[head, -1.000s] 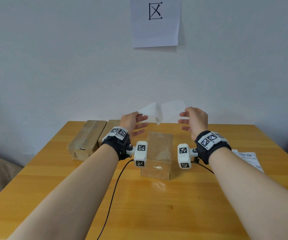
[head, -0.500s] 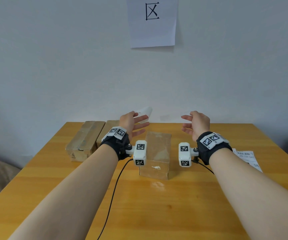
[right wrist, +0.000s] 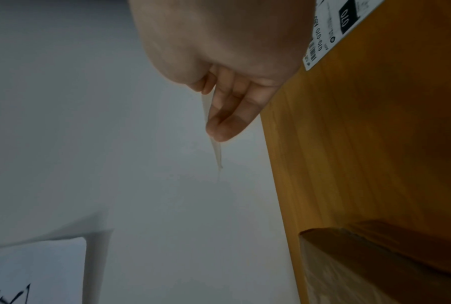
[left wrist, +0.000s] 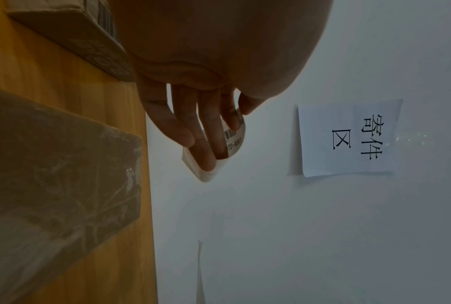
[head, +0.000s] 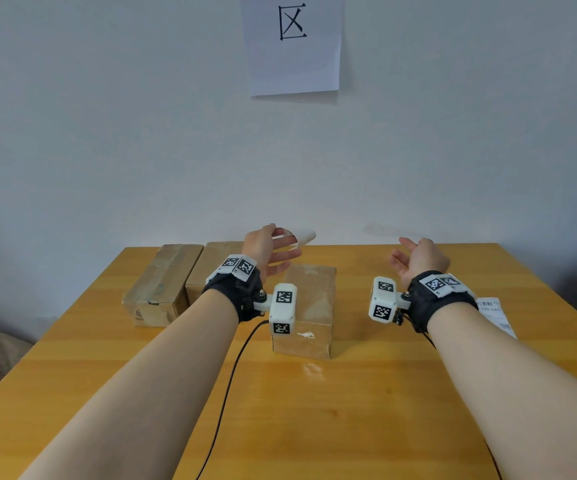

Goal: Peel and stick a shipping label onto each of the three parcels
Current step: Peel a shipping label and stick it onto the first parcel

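A curled shipping label (left wrist: 229, 142) is pinched in the left hand (head: 266, 251); a thin backing strip (right wrist: 215, 148) is pinched in the right hand (head: 418, 261), both raised above the parcel (head: 311, 306) on the worktop (head: 349, 410).

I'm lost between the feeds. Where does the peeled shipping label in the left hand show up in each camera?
Head: the peeled shipping label pokes out right of the left hand, above the table's far edge.
Left wrist: centre, behind the fingers, barcode visible, against the wall.
Right wrist: not in it; the right hand pinches only a thin translucent backing strip.
Shared landmark: the wall sign, right of centre in the left wrist view, bottom-left corner in the right wrist view.
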`<state>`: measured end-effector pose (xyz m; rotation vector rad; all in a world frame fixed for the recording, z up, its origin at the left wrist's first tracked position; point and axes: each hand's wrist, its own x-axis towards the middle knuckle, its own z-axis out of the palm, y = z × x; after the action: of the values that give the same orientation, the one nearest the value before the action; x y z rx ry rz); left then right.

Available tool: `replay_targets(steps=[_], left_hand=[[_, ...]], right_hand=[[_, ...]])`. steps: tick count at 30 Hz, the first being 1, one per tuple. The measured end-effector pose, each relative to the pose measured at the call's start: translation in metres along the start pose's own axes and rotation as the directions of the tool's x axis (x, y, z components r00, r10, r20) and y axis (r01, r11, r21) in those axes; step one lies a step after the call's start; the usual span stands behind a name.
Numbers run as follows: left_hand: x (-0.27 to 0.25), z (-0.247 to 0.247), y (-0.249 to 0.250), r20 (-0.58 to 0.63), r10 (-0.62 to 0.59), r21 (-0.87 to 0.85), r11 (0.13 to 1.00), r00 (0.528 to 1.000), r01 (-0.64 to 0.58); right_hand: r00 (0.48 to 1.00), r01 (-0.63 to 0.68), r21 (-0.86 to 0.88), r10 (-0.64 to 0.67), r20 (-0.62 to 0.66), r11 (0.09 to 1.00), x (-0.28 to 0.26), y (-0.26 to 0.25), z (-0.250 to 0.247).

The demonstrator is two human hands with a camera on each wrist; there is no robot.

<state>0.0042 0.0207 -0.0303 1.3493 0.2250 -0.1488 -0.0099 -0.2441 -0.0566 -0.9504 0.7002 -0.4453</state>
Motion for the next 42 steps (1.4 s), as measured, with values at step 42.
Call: replay_targets(steps=[42], left_hand=[[0.001,0.005,-0.010,0.293,0.034,0.371,0.917,0.956,-0.146]], right_hand=[[0.722,0.582,-0.593,-0.017,0.692,0.556,-0.043,0.029,0.056]])
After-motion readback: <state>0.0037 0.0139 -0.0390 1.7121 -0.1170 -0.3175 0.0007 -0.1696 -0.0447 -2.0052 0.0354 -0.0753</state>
